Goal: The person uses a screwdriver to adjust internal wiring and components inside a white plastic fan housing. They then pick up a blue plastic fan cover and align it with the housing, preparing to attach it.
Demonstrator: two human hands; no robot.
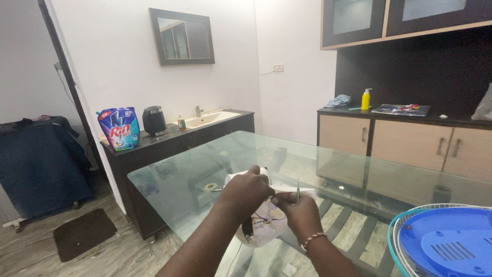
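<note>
Both hands meet over the near part of the glass table [328, 159], working on a white plastic housing [266, 225] with its insides open. Much of it is hidden: left hand [245, 191] covers the top, right hand [300, 213] covers the right side, so overall shape is hard to tell. Small coloured wires [262, 220] and a dark part show in the opening, too small to make out. Left fingers are curled tight around the housing's upper edge, gripping it. Right fingers are pinched closed around a thin metal tool [298, 191], likely a screwdriver; its shaft stands almost upright, long axis vertical, upper end pointing up, lower end hidden in the fist. The housing's open side faces the camera, held just above the glass, between the two hands. Right wrist wears a beaded bracelet [313, 239]

Bottom right, a blue fan grille part [446, 241] with a pale wire guard, cut off by the frame edge. Left on the dark counter [154, 141], a blue stand-up pouch [119, 128] with red and white label, upright, beside a black kettle [154, 121]. A small green-label bottle [181, 123] stands by the sink [210, 119]. Yellow pump bottle [366, 99] on the right sideboard [405, 138], near a crumpled blue cloth [339, 100]. Dark-framed mirror [182, 37] on the wall
</note>
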